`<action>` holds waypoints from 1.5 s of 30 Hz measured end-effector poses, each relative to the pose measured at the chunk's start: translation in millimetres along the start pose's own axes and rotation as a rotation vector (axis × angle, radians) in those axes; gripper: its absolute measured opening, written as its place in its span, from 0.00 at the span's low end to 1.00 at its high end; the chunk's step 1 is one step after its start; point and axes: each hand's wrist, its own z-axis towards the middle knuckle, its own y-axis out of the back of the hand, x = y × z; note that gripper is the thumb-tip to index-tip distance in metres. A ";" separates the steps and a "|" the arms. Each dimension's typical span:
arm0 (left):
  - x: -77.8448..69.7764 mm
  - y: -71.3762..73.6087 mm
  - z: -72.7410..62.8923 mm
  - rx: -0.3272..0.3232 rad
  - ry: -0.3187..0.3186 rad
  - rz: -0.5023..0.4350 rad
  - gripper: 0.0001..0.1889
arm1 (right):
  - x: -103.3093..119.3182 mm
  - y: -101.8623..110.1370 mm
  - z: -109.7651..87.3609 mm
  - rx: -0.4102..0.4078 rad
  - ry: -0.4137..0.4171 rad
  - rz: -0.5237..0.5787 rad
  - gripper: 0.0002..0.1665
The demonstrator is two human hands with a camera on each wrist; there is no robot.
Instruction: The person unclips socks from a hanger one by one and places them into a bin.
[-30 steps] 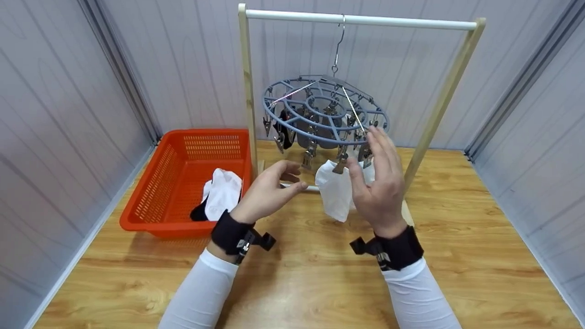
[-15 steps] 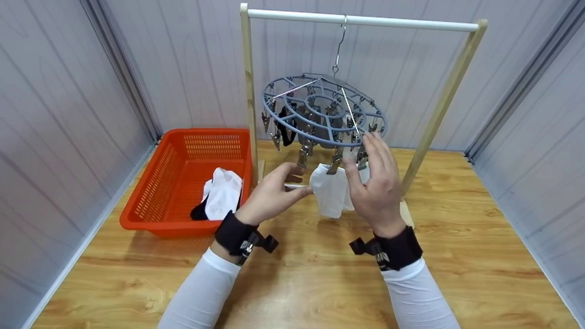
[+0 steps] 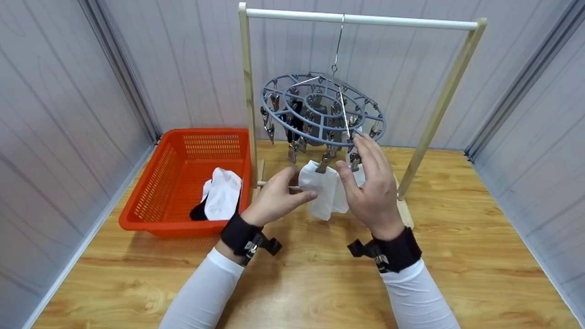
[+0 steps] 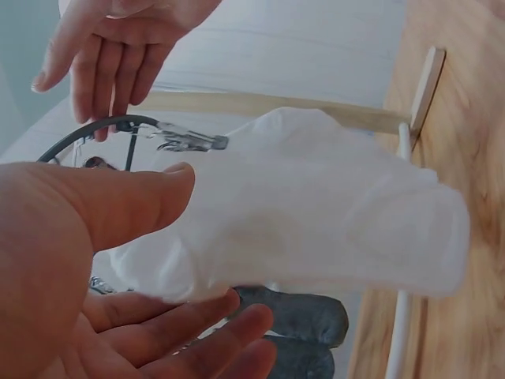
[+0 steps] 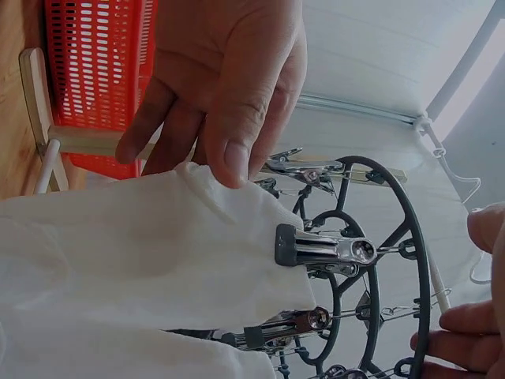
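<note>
Since the earlier frame the round rack (image 3: pixel 321 132) has turned, bringing the white sock (image 3: pixel 320 189) leftward to your left hand (image 3: pixel 279 196), which has edged right. The sock hangs from a metal clip (image 3: pixel 323 165) at the front of the rack. Its left edge lies between your parted left thumb and fingers; whether they touch the cloth is hard to tell. Your right hand (image 3: pixel 372 192) rests straight fingers against the rack's rim, thumb spread away. An orange basket (image 3: pixel 183 225) stands to your left.
</note>
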 end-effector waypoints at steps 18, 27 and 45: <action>7.1 -10.1 6.5 -0.067 -0.042 -0.090 0.24 | 4.8 1.3 -0.2 -0.037 0.049 0.111 0.33; 1.4 -8.8 3.6 -0.044 -0.067 -0.083 0.19 | 7.4 -0.5 1.4 -0.176 0.104 0.126 0.18; -6.6 -10.0 -1.7 0.037 -0.051 -0.160 0.17 | -1.3 -11.4 -4.4 0.118 -0.088 0.108 0.21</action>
